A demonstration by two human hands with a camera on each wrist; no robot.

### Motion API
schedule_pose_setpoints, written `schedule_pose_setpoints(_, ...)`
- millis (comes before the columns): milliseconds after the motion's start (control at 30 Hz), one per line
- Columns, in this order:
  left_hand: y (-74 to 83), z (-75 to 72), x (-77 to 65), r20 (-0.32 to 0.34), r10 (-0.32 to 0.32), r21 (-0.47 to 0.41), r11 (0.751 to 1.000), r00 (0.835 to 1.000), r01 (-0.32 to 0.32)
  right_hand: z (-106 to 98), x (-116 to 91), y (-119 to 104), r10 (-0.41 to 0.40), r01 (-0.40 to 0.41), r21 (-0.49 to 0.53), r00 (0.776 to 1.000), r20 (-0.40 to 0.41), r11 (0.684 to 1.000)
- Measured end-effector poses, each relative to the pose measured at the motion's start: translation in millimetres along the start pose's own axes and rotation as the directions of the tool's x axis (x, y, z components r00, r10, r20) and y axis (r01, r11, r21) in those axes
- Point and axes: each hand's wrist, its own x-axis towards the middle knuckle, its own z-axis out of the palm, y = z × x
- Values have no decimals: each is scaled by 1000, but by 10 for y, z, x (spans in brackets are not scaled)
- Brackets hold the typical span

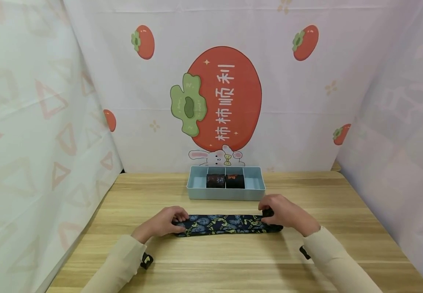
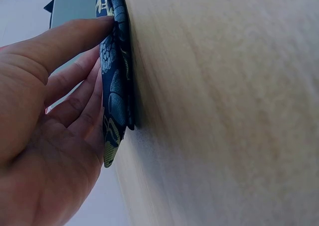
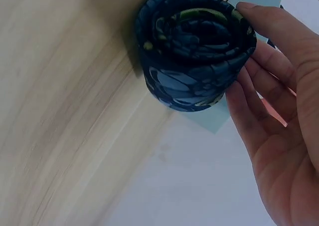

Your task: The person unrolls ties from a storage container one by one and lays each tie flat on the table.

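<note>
A dark navy necktie point(image 1: 218, 225) with a blue and yellow pattern lies across the wooden table, its folded strip running between both hands. At its left end my left hand point(image 1: 166, 221) pinches the cloth. The left wrist view shows the thumb on the near edge of the necktie point(image 2: 115, 81), with the other fingers behind it. My right hand point(image 1: 283, 212) holds the right end, which is coiled into a roll. In the right wrist view the spiral of the rolled necktie point(image 3: 192, 86) faces the camera, thumb and fingers against its side.
Behind the necktie stands a light blue divided box point(image 1: 226, 194). Its two middle compartments hold a dark brownish roll point(image 1: 215, 181) and a black roll with an orange motif point(image 1: 235, 182). A white printed cloth point(image 1: 288, 134) hangs along the table's back edge.
</note>
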Motion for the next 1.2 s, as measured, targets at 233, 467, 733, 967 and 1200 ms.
schedule_pose_setpoints(233,25,-8,-12,3,-4,-29,1000,1000,4,-71,-129,78,23,-23,1,1000,-13,1000)
schedule_pose_setpoints(467,40,6,-11,13,-12,-54,998,1000,13,-144,-247,113,43,-42,15,999,-18,999)
schedule_pose_setpoints(733,44,-19,-16,14,-14,-52,999,1000,15,-220,-385,182,91,-91,-10,995,-34,996)
schedule_pose_setpoints(967,47,-27,-10,14,-10,-47,999,1000,11,-243,-514,241,146,-147,-19,988,-39,989)
schedule_pose_setpoints(1200,39,-21,-12,13,-10,-49,999,1000,11,-302,-525,205,159,-159,-17,987,-17,987)
